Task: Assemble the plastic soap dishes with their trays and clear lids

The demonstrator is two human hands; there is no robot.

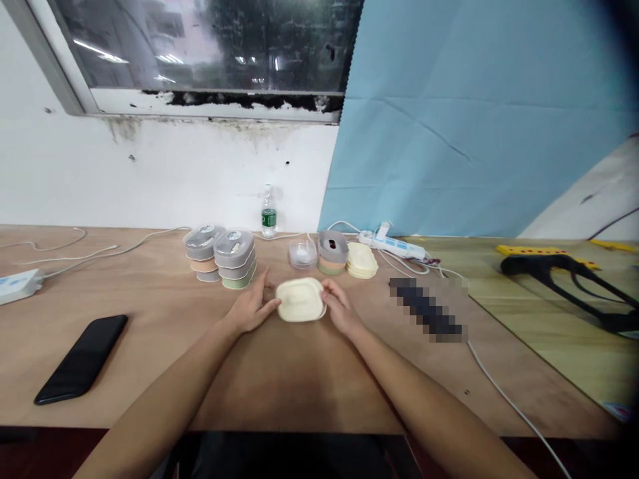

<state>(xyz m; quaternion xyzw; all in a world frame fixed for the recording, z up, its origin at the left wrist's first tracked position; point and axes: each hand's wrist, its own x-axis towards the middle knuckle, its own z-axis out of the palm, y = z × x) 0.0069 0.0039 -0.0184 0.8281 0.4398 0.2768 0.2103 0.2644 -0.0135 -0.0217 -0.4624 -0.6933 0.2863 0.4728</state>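
Note:
Two overlapping pale yellow lids [299, 301], thin and rounded-rectangular, are between my hands at the middle of the table; their edges are slightly offset at the right. My right hand [343, 311] pinches their right edge between thumb and fingers. At the left edge is the thumb of my left hand [252, 306], touching or nearly touching it, with the other fingers stretched apart. Behind the right hand lies a stack of similar pale yellow pieces [362, 261]. Beside that stack stand a grey-topped stacked food container [333, 251] and a clear plastic box [302, 254].
Two stacks of grey-lidded containers [235, 259] stand behind my left hand. A water bottle [268, 213] is against the wall. A black phone [82, 359] lies at left. To the right are a power strip [394, 246], a blurred-out dark object [426, 309], cables and a black strap-like frame [564, 286].

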